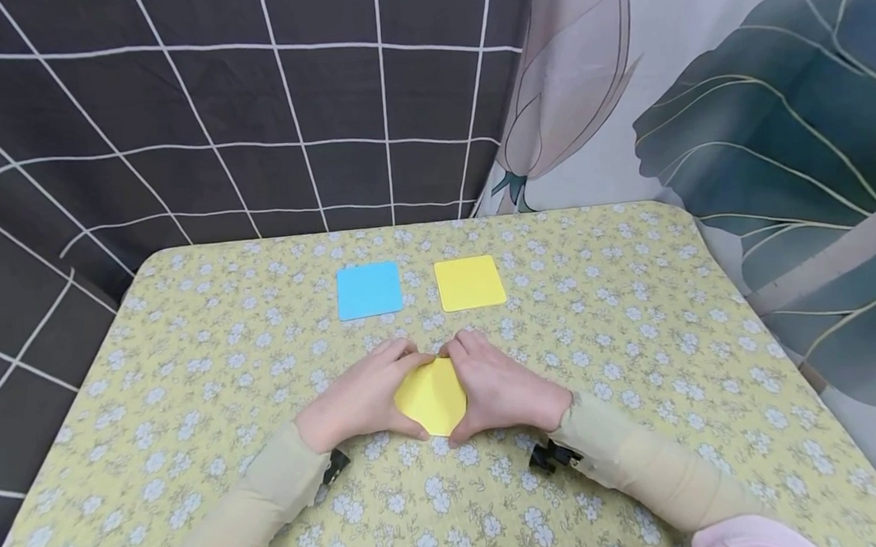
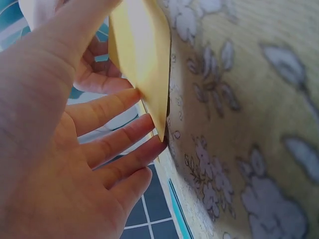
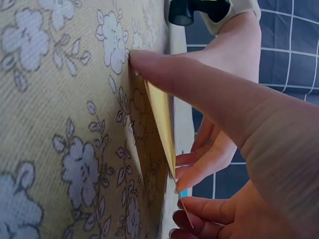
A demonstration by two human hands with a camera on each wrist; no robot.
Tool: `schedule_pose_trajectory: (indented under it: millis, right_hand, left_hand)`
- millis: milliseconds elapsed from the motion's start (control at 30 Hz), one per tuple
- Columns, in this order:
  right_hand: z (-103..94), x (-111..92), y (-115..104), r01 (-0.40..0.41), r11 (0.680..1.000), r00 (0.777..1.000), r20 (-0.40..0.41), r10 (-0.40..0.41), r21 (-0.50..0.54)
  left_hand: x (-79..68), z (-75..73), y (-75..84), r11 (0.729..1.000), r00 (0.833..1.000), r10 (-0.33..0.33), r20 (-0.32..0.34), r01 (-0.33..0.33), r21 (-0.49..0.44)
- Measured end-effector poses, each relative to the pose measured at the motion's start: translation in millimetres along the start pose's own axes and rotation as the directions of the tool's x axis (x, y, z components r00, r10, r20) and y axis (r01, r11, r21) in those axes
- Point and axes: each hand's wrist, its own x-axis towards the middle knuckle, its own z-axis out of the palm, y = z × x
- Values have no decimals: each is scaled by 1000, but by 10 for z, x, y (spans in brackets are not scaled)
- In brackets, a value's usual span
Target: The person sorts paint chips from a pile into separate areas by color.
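A sheet of yellow paper [image 1: 431, 398] with a crease down its middle lies between both hands, low over the tablecloth. My left hand [image 1: 363, 397] holds its left side, thumb at the near edge and fingers at the far edge. Opposite it, my right hand [image 1: 507, 390] grips the right side the same way. In the left wrist view, the fingertips touch the bent sheet's edge. The right wrist view has the paper [image 3: 163, 127] tilted up off the cloth, its far corner at the fingers. Beyond the hands lie a blue square [image 1: 369, 290] and a yellow square [image 1: 471, 283].
A yellow floral tablecloth [image 1: 212, 351] covers the table. Dark grid-patterned fabric [image 1: 235, 94] hangs behind and to the left; a curtain with large leaves [image 1: 787, 123] hangs at the right. Small black devices [image 1: 555, 456] sit at both wrists.
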Motion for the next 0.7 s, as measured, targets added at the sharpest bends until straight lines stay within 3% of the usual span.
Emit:
schedule_pose_trajectory:
  millis: [267, 700]
  right_hand:
    - [-70, 0, 98, 11, 998, 999, -37, -9, 58]
    - [-303, 21, 294, 24, 993, 992, -124, -9, 118]
  left_hand:
    - [30, -26, -1, 1000, 1000, -29, 1, 29, -3]
    - [164, -163, -33, 999, 994, -45, -98, 43, -18]
